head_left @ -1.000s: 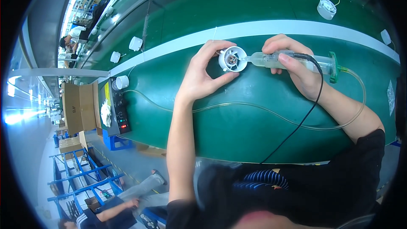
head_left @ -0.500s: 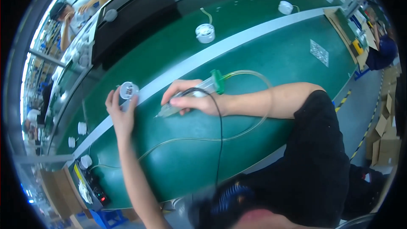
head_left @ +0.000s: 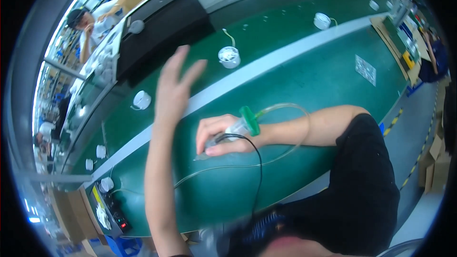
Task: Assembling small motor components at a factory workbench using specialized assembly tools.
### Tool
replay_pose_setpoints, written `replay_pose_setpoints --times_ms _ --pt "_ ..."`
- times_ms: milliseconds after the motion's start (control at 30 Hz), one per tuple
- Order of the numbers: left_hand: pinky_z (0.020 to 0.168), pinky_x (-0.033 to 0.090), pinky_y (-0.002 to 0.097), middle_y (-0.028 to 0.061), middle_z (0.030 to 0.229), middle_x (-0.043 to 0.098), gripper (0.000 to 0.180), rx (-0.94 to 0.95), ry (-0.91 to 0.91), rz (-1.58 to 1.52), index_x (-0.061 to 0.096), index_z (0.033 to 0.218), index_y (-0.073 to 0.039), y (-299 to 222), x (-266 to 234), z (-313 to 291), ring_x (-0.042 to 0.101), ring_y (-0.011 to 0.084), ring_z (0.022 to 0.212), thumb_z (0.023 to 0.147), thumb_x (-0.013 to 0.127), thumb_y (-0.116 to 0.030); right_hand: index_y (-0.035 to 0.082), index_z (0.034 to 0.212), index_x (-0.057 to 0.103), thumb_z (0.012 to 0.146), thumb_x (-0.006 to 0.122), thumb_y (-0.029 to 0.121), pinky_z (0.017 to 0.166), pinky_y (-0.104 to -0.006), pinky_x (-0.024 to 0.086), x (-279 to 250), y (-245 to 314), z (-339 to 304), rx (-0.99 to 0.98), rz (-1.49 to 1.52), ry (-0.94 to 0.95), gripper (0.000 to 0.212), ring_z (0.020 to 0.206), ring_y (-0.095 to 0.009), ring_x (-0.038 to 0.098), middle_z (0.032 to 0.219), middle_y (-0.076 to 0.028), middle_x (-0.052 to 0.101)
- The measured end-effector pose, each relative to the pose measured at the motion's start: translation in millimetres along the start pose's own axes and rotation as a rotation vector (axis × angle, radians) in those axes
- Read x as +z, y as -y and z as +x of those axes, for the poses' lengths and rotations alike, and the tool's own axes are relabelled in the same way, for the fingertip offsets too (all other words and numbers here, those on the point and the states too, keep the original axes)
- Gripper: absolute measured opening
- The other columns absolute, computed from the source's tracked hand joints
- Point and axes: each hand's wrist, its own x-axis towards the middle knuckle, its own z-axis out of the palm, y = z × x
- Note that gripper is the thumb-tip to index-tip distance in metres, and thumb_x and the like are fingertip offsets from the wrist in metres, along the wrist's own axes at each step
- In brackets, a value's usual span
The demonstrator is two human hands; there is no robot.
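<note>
My left hand (head_left: 175, 90) is raised over the pale strip between the green conveyor belt and the work table, fingers spread and holding nothing. Beyond its fingertips, a round white cup-shaped part (head_left: 229, 57) with a pale yellowish wire rests on the belt. Another white round part (head_left: 141, 100) lies on the belt to the left of that hand. Wrapped in my right hand (head_left: 223, 135) is a clear dispensing syringe (head_left: 236, 130) with a green cap (head_left: 249, 120), its tip pointing down left near the table. A clear hose (head_left: 285, 106) and a black cord trail from it.
A small dispenser control box (head_left: 114, 209) stands at the table's left end, beside a white part (head_left: 106, 184). A patterned clear bag (head_left: 365, 70) lies at the right. Another white part (head_left: 322, 21) sits farther along the belt. A co-worker (head_left: 90, 28) sits across the belt at upper left.
My left hand has let go of the white round part, now on the belt, and reached up and right. My right hand with the syringe has shifted slightly right and down.
</note>
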Motion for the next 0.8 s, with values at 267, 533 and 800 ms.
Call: replay_pose_setpoints --times_ms 267,533,800 --pt "0.086 0.052 0.0401 -0.0005 0.141 0.055 0.024 0.238 0.08 0.108 0.065 0.11 -0.022 -33.1 82.7 39.1 0.055 0.0256 0.126 0.087 0.061 -0.02 0.002 0.096 0.069 0.09 0.065 0.033 0.092 -0.04 0.047 -16.7 4.2 -14.7 0.04 -0.101 0.038 0.032 0.098 -0.029 0.06 0.101 -0.015 0.064" --pt "0.085 0.053 0.0393 0.0106 0.106 0.06 0.038 -0.314 -0.249 -0.314 0.065 0.111 -0.009 -38.0 27.0 -15.2 0.061 0.0329 0.105 0.074 0.073 -0.006 -0.001 0.095 0.065 0.088 0.064 0.036 0.068 -0.0252 0.047 -18.2 12.1 -23.8 0.223 0.045 -0.058 0.037 0.084 -0.017 0.057 0.101 -0.012 0.056" --pt "0.09 0.053 0.0418 0.0152 0.108 0.064 0.052 -0.525 -0.241 -0.751 0.061 0.117 -0.006 -66.1 -30.8 -102.1 0.062 0.0367 0.105 0.066 0.074 -0.005 0.002 0.103 0.058 0.092 0.059 0.037 0.065 -0.0233 0.042 -17.7 6.7 -26.6 0.29 0.2 -0.16 0.036 0.08 -0.014 0.053 0.108 -0.01 0.05"
